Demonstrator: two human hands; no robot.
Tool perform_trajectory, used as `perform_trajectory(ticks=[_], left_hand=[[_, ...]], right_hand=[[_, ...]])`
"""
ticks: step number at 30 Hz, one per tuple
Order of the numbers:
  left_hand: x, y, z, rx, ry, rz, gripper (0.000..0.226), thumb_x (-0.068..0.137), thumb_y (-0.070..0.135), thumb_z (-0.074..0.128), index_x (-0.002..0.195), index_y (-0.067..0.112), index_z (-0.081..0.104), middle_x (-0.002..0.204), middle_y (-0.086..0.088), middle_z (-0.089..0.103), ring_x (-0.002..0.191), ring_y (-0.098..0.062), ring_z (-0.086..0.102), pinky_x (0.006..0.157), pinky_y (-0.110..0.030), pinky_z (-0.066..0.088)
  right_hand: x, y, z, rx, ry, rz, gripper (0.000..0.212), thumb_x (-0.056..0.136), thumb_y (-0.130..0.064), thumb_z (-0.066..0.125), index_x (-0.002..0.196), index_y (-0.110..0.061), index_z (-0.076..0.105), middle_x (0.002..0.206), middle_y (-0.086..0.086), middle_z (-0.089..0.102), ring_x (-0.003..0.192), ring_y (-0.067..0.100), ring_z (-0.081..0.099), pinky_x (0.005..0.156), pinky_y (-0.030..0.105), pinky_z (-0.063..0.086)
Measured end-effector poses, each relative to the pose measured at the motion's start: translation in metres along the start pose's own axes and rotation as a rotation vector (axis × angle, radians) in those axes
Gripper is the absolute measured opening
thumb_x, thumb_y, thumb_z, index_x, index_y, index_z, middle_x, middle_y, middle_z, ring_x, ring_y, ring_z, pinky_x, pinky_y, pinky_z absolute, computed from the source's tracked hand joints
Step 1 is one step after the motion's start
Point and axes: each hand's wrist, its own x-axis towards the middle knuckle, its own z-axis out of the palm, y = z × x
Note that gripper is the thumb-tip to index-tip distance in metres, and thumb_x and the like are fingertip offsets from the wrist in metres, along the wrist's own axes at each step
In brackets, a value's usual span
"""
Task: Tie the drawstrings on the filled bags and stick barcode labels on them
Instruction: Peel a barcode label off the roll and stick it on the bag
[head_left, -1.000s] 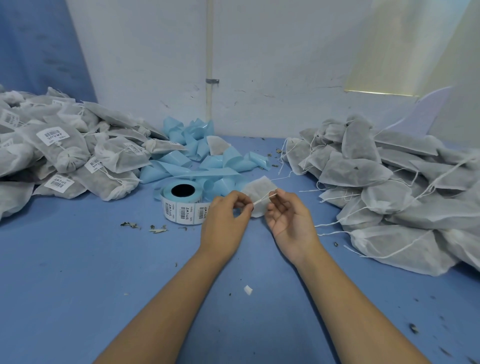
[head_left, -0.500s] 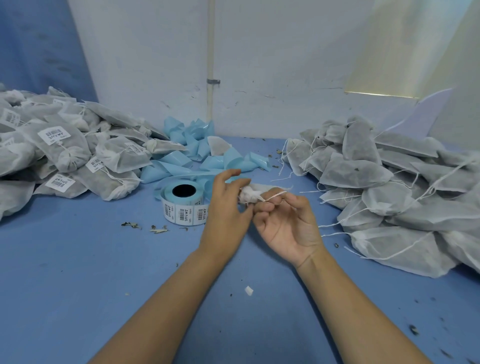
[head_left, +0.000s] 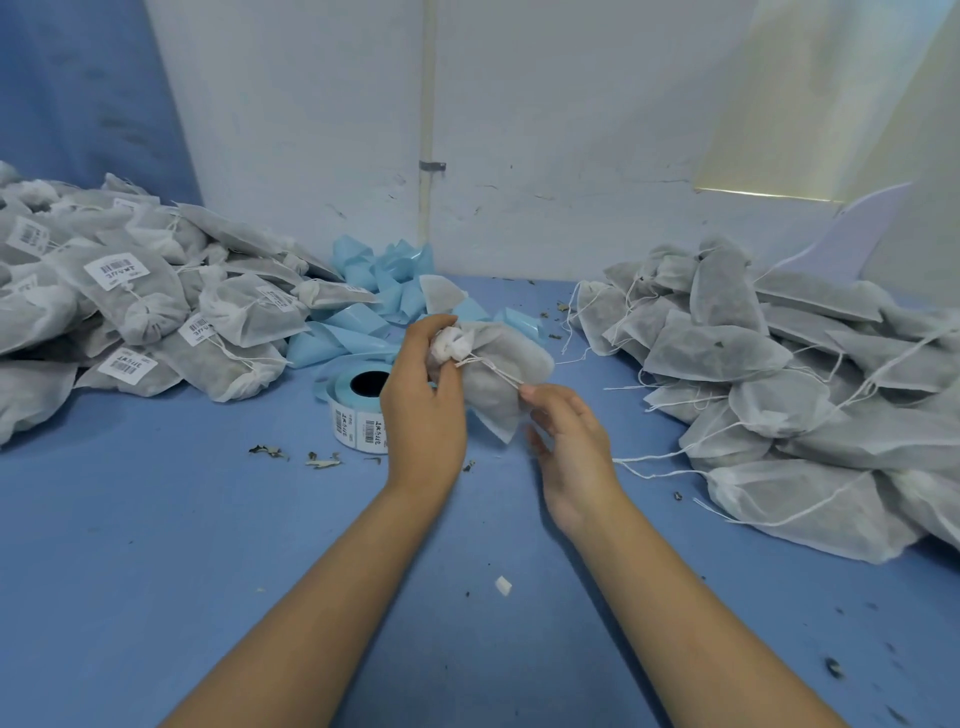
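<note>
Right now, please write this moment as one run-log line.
step: tying | left hand: grips bag neck | right hand: pinches drawstring | label roll: on table, untouched

blue worktop (head_left: 156, 571) | left: heap of labelled bags (head_left: 130, 312) | centre: label roll (head_left: 353, 421), blue backing strips (head_left: 374, 291) | right: heap of loose-stringed bags (head_left: 779, 395) | front: leaf crumbs (head_left: 270, 451)

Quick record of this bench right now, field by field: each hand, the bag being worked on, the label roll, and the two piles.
Left hand: grips the gathered neck of the bag
Right hand: pinches the drawstring, which runs taut from the neck
Bag label: none visible
Label roll: lies flat on the table, partly behind the left hand
Left pile: tied bags, several with barcode labels
Right pile: bags with loose strings, no labels visible
Backing strips: blue, heaped by the wall
</note>
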Motion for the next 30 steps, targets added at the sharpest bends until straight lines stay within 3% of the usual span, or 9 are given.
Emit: perform_trajectory(ticks=[3,7,10,13,19,23,26,28,30], left_hand=[[0.003,0.003,0.002,-0.087,-0.003,-0.133,0.035,0.088,-0.004,0.045,0.104,0.023,0.059,0.093,0.018,0.062,0.083,0.004,0.057,0.077,-0.014,0.044],[0.006,0.004,0.005,-0.304,-0.055,-0.371,0.042,0.089,-0.001,0.043,0.118,0.026,0.056,0.108,0.01,0.064,0.1,-0.009,0.059,0.093,-0.031,0.047],[-0.002,0.001,0.006,-0.328,-0.14,-0.374,0.057,0.087,-0.002,0.047,0.137,0.023,0.034,0.12,0.002,0.059,0.098,-0.002,0.059,0.087,-0.021,0.048],[-0.011,-0.001,0.012,-0.222,-0.173,-0.321,0.068,0.083,0.008,0.067,0.136,0.02,0.026,0.121,0.005,0.053,0.103,-0.002,0.058,0.087,-0.021,0.049],[-0.009,0.004,0.01,-0.268,-0.034,-0.352,0.024,0.091,0.013,0.061,0.11,0.019,0.049,0.109,0.001,0.062,0.103,-0.012,0.062,0.086,-0.02,0.051],[-0.001,0.004,0.004,-0.25,0.047,-0.333,0.022,0.09,0.011,0.062,0.107,0.021,0.053,0.105,0.005,0.063,0.097,-0.006,0.061,0.085,-0.019,0.048],[0.01,0.004,-0.003,-0.21,0.03,-0.282,0.024,0.089,0.009,0.061,0.101,0.028,0.054,0.097,0.015,0.062,0.087,0.005,0.059,0.081,-0.014,0.046],[0.016,0.003,-0.01,-0.219,-0.015,-0.272,0.024,0.089,0.005,0.059,0.101,0.025,0.056,0.094,0.015,0.063,0.079,0.011,0.059,0.072,-0.008,0.045],[0.019,0.0,-0.018,-0.166,-0.085,-0.267,0.023,0.088,0.002,0.055,0.097,0.022,0.059,0.085,0.017,0.064,0.07,0.012,0.058,0.065,-0.005,0.043]], right_hand=[[-0.002,0.003,0.002,0.103,-0.023,0.082,0.017,0.083,-0.002,0.064,0.073,-0.015,0.06,0.075,-0.005,0.065,0.081,0.014,0.059,0.081,0.025,0.053],[-0.002,0.005,0.003,0.192,0.027,0.108,0.016,0.085,-0.001,0.063,0.075,-0.013,0.058,0.075,-0.003,0.066,0.088,0.019,0.06,0.085,0.029,0.055],[-0.001,0.004,0.004,0.224,0.045,0.115,0.017,0.086,-0.002,0.063,0.075,-0.013,0.057,0.076,-0.002,0.066,0.088,0.019,0.061,0.084,0.029,0.055],[-0.003,0.006,0.008,0.217,0.029,0.128,0.018,0.086,-0.002,0.063,0.074,-0.014,0.057,0.076,-0.002,0.065,0.084,0.017,0.06,0.082,0.029,0.053],[-0.003,0.011,0.013,0.179,-0.06,0.107,0.013,0.089,-0.004,0.061,0.079,-0.012,0.059,0.078,0.0,0.067,0.084,0.017,0.064,0.081,0.028,0.056],[0.001,0.015,0.008,0.008,-0.079,0.056,0.01,0.091,-0.004,0.054,0.083,-0.01,0.056,0.077,0.001,0.067,0.069,0.016,0.063,0.065,0.027,0.054],[0.006,0.022,0.003,-0.424,-0.062,-0.076,0.017,0.089,0.0,0.049,0.089,-0.017,0.052,0.081,0.003,0.057,0.051,0.011,0.056,0.066,0.033,0.05],[0.004,0.025,0.004,-0.624,-0.149,-0.145,0.03,0.084,0.001,0.048,0.093,-0.027,0.05,0.074,0.005,0.058,0.056,0.014,0.055,0.069,0.036,0.05],[0.003,0.029,0.005,-0.778,-0.23,-0.203,0.034,0.082,-0.002,0.052,0.094,-0.033,0.049,0.069,0.001,0.059,0.062,0.009,0.054,0.068,0.025,0.046]])
